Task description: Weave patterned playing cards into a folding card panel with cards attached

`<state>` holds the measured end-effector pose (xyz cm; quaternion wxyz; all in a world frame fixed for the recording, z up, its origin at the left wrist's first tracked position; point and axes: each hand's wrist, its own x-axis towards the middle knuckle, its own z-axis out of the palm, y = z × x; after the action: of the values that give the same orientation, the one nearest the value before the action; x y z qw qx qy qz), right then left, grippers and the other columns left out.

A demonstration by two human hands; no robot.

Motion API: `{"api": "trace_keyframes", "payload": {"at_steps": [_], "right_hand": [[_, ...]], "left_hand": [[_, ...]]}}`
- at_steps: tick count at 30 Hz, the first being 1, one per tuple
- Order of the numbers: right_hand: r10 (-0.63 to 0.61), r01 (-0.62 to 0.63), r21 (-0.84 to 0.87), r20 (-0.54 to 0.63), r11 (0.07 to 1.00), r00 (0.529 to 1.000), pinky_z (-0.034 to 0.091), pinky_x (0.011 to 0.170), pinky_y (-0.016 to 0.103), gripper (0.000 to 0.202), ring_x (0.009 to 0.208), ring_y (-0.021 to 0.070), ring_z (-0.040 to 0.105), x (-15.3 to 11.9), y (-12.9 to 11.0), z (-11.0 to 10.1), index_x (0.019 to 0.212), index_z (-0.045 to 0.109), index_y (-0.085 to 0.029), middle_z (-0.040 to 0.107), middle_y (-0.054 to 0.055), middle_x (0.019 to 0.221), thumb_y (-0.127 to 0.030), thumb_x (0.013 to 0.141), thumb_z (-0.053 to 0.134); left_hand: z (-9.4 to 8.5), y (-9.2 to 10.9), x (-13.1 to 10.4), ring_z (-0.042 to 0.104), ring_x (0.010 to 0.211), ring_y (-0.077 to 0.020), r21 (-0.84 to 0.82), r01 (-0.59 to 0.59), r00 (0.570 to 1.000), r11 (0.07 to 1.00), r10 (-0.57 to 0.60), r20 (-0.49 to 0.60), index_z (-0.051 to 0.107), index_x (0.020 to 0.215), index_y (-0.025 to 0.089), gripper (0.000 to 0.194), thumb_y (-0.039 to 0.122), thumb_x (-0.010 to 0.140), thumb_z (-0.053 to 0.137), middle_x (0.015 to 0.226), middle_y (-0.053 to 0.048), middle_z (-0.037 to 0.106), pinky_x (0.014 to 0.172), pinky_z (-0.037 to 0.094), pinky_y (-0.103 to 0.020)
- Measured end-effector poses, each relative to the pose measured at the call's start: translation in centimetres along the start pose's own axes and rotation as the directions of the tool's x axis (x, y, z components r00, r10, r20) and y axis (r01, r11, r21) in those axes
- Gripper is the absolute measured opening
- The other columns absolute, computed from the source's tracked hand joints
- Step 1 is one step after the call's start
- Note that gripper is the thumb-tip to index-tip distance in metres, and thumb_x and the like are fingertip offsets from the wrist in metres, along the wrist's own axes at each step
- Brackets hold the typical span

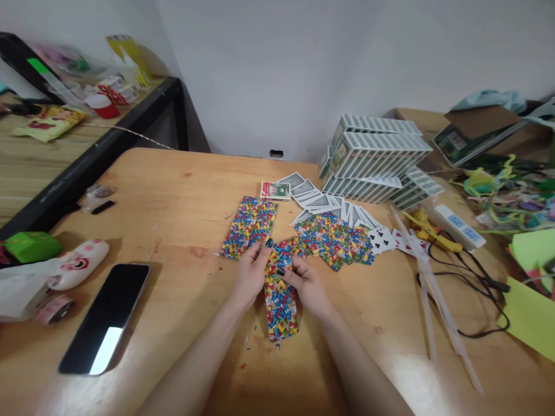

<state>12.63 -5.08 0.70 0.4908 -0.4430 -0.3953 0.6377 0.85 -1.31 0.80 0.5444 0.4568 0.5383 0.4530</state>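
Note:
My left hand [251, 274] and my right hand [309, 288] meet near the table's middle, both closed, thumbs on top. Between them they grip a multicoloured patterned card [280, 256]. Directly below it is another patterned piece [282, 318]; whether it is joined to the held card is unclear. Just beyond my left hand lie similar patterned cards [250, 224] side by side. To the right of my hands, more patterned cards [336, 240] are spread in an overlapping pile. My fingertips are partly hidden behind the held card.
Grey-backed playing cards [318, 199] fan out behind, near a card box [275, 191]. Stacked striped boxes [381, 153] stand at the back right. A glue gun [427, 228], glue sticks [442, 312] and a power strip [458, 225] lie right. A phone [106, 318] lies left.

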Motion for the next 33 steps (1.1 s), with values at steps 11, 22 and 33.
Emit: {"api": "trace_keyframes", "payload": {"at_steps": [11,22,33], "right_hand": [[-0.092,0.060,-0.101,-0.342,0.993,0.935,0.032,0.057,0.023,0.023,0.057,0.0110,0.039,0.9,0.8,-0.8,0.067,0.048,-0.020,0.044,-0.004,0.062,-0.040,0.076,0.054],[-0.194,0.053,-0.343,-0.393,0.938,0.899,0.033,0.056,0.025,0.021,0.057,0.0124,0.039,1.1,1.6,-0.8,0.069,0.043,-0.021,0.043,-0.004,0.062,-0.039,0.080,0.045],[-0.238,0.088,-0.304,-0.499,0.949,0.833,0.036,0.058,0.026,0.022,0.060,0.0140,0.044,0.8,1.2,0.1,0.067,0.044,-0.022,0.047,-0.003,0.063,-0.039,0.080,0.046]], "left_hand": [[-0.6,0.8,-0.2,0.052,0.065,-0.0114,0.141,-0.167,0.970,0.976,0.136,0.203,0.057,0.074,0.018,0.008,0.022,0.068,0.060,0.071,0.001,0.056,0.058,0.040,-0.021],[-0.2,-0.1,-0.2,0.054,0.066,-0.0134,0.339,-0.187,0.981,0.922,0.156,0.118,0.060,0.067,0.017,0.016,0.030,0.074,0.054,0.069,-0.001,0.060,0.062,0.041,-0.024],[0.6,0.4,-1.3,0.046,0.055,-0.0106,0.306,-0.245,0.969,0.920,0.222,0.109,0.050,0.063,0.018,0.017,0.029,0.076,0.050,0.060,0.003,0.048,0.054,0.036,-0.022]]}}
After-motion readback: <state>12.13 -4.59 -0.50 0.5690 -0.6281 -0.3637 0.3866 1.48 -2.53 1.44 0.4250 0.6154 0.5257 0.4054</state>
